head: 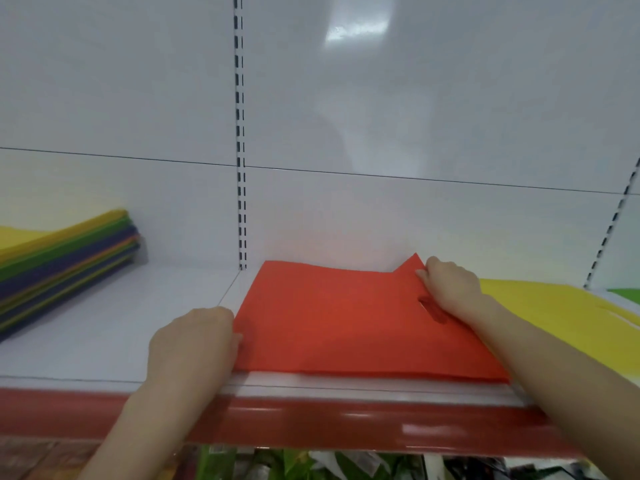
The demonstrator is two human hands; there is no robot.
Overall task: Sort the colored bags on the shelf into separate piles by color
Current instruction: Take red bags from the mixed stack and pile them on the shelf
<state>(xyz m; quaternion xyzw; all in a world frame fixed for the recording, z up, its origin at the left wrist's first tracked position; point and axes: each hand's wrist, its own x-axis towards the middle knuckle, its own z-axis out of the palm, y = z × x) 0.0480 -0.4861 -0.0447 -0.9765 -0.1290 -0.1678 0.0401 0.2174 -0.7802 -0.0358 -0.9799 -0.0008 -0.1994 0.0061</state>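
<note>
A red-orange bag (332,320) lies flat on the white shelf (114,323), its near edge at the shelf's front lip. My left hand (190,344) grips the bag's left edge, fingers curled under it. At the far right corner, my right hand (450,289) pinches the bag beside its cut-out handle, and that corner is lifted. A mixed stack of yellow, green, purple and orange bags (65,261) sits at the left. A yellow bag (561,313) lies to the right, with a green bag (627,294) just beyond it.
The shelf's white back panel (415,133) rises behind, with slotted uprights (240,133). A red price rail (311,424) runs along the front edge. Green packaged goods (294,467) show on the level below.
</note>
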